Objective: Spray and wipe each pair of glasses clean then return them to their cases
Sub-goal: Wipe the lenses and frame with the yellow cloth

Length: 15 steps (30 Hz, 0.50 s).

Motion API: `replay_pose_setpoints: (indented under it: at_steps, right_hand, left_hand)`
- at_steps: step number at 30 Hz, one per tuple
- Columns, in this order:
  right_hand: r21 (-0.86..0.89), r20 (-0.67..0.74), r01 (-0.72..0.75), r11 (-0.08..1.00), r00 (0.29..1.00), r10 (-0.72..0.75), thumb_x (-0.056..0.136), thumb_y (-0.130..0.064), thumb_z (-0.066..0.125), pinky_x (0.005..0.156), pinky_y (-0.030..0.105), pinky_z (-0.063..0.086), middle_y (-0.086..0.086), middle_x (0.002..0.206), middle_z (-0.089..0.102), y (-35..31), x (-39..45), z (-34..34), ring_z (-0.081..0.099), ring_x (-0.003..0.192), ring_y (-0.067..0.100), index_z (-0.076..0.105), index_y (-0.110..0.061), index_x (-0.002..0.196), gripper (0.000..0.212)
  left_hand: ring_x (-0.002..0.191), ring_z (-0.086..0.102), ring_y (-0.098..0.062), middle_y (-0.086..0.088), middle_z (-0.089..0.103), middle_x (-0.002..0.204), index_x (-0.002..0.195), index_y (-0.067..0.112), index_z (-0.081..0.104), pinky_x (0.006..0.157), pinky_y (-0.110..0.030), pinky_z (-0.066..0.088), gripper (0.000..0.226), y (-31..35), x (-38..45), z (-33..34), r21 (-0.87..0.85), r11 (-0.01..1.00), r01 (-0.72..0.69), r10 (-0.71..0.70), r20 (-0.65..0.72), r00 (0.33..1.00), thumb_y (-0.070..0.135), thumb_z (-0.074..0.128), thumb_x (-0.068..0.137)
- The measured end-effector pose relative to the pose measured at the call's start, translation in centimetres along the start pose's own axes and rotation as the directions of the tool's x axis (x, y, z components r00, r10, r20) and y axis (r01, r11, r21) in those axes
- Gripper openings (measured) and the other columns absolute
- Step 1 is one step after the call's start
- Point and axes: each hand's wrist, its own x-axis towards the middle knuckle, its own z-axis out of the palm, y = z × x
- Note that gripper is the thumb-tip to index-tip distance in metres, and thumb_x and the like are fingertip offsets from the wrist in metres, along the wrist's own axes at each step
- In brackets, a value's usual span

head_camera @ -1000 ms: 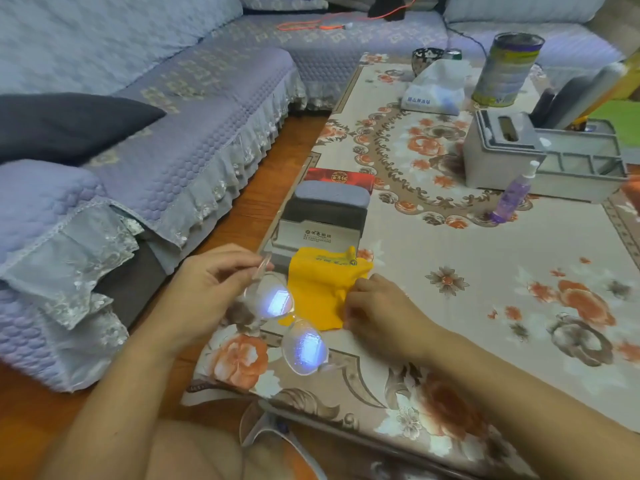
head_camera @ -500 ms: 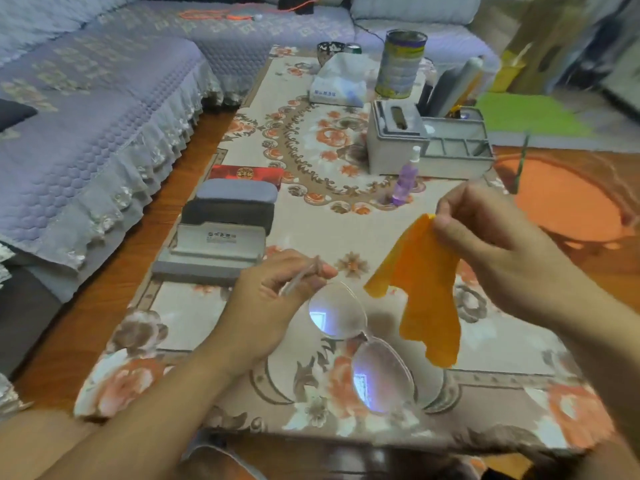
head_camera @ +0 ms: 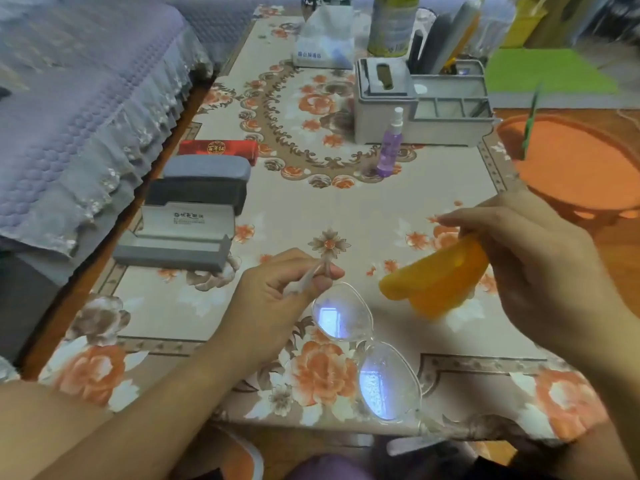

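Our left hand (head_camera: 277,296) is pinching the clear-framed glasses (head_camera: 367,351) by one thin temple above the bench's (head_camera: 346,209) near edge; our right hand (head_camera: 540,271) is gripping the soft orange cloth (head_camera: 436,282).

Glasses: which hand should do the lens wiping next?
Right. The right hand already holds the yellow cloth just beside the glasses. The left hand pinches a temple, holding the frame up, so it likely steadies.

Soft, even indoor light, pretty dim; bluish glare on both lenses of the glasses (head_camera: 367,355), edges smeared and bent by the wide-angle lens
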Motion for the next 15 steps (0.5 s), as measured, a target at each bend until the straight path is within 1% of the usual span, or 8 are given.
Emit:
replay_pose_setpoints:
  at_steps: [1,3,4,6,8,10,13,15]
  right_hand:
    - [-0.069,-0.073,0.02,0.997,0.997,-0.025,0.094,0.007,0.048,0.076,0.042,0.048,0.013,0.098,0.066,0.2,0.0,0.3,0.061,0.089,0.036,0.072,-0.001,0.099,0.026]
    - [-0.118,-0.21,-0.02,0.993,0.978,-0.005,0.094,0.006,0.047,0.075,0.038,0.047,0.021,0.097,0.068,0.3,0.2,0.4,0.062,0.089,0.04,0.072,0.001,0.083,0.028]
    - [-0.13,-0.253,-0.053,0.99,0.967,0.018,0.094,0.004,0.047,0.075,0.034,0.045,0.022,0.099,0.067,0.2,0.3,0.3,0.061,0.09,0.037,0.073,0.001,0.085,0.028]
    - [-0.133,-0.282,-0.119,0.984,0.956,0.078,0.096,0.008,0.052,0.078,0.027,0.042,0.022,0.101,0.065,-0.1,0.4,0.3,0.058,0.091,0.029,0.072,0.001,0.104,0.023]
    - [-0.093,-0.27,-0.201,0.975,0.948,0.169,0.094,0.006,0.06,0.078,0.022,0.038,0.013,0.098,0.064,-0.1,0.4,0.8,0.054,0.086,0.022,0.066,-0.001,0.111,0.02]
    - [-0.015,-0.237,-0.257,0.966,0.94,0.246,0.094,-0.007,0.063,0.072,0.021,0.036,-0.001,0.093,0.058,-0.3,0.6,1.2,0.051,0.079,0.016,0.063,-0.007,0.105,0.012]
    - [0.085,-0.147,-0.271,0.959,0.948,0.281,0.097,-0.023,0.06,0.064,0.033,0.042,-0.014,0.086,0.052,-1.2,0.8,2.2,0.05,0.074,0.013,0.057,-0.014,0.103,0.011]
    - [0.203,-0.035,-0.236,0.95,0.968,0.248,0.098,-0.03,0.055,0.062,0.038,0.046,-0.014,0.085,0.059,-2.1,1.0,3.0,0.053,0.073,0.013,0.053,-0.026,0.102,0.006]
  left_hand:
    - [0.101,0.068,-0.013,0.009,0.073,0.095,0.089,0.039,0.077,0.092,-0.02,0.05,0.015,0.0,0.0,0.0,0.006,1.0,0.005,-0.005,-0.009,1.0,0.025,0.069,0.089]
    - [0.102,0.068,-0.017,0.009,0.073,0.096,0.091,0.038,0.076,0.092,-0.024,0.052,0.024,-0.1,0.0,-0.1,0.038,0.999,-0.013,0.014,-0.026,1.0,0.015,0.069,0.091]
    - [0.101,0.068,-0.018,0.009,0.073,0.096,0.091,0.038,0.076,0.091,-0.025,0.052,0.029,-0.2,0.0,-0.1,0.054,0.998,-0.029,0.031,-0.031,0.999,0.01,0.068,0.091]
    - [0.1,0.068,-0.018,0.009,0.073,0.095,0.093,0.034,0.076,0.089,-0.023,0.053,0.033,-0.2,0.0,-0.1,0.062,0.997,-0.053,0.054,-0.028,0.998,0.003,0.068,0.091]
    - [0.099,0.069,-0.017,0.01,0.073,0.095,0.094,0.032,0.076,0.087,-0.021,0.053,0.033,-0.1,0.0,-0.1,0.056,0.996,-0.07,0.071,-0.027,0.997,0.001,0.067,0.091]
    - [0.098,0.069,-0.015,0.008,0.073,0.095,0.095,0.032,0.076,0.086,-0.019,0.052,0.034,0.0,0.0,-0.1,0.045,0.996,-0.08,0.082,-0.033,0.996,-0.001,0.067,0.091]
    - [0.098,0.069,-0.015,0.006,0.073,0.095,0.095,0.032,0.076,0.086,-0.019,0.052,0.036,0.2,0.0,-0.2,0.048,0.993,-0.105,0.108,-0.053,0.993,-0.003,0.067,0.091]
    - [0.098,0.069,-0.015,0.007,0.073,0.095,0.096,0.031,0.076,0.086,-0.019,0.051,0.035,0.2,0.0,-0.3,0.057,0.992,-0.115,0.118,-0.064,0.991,-0.003,0.067,0.091]
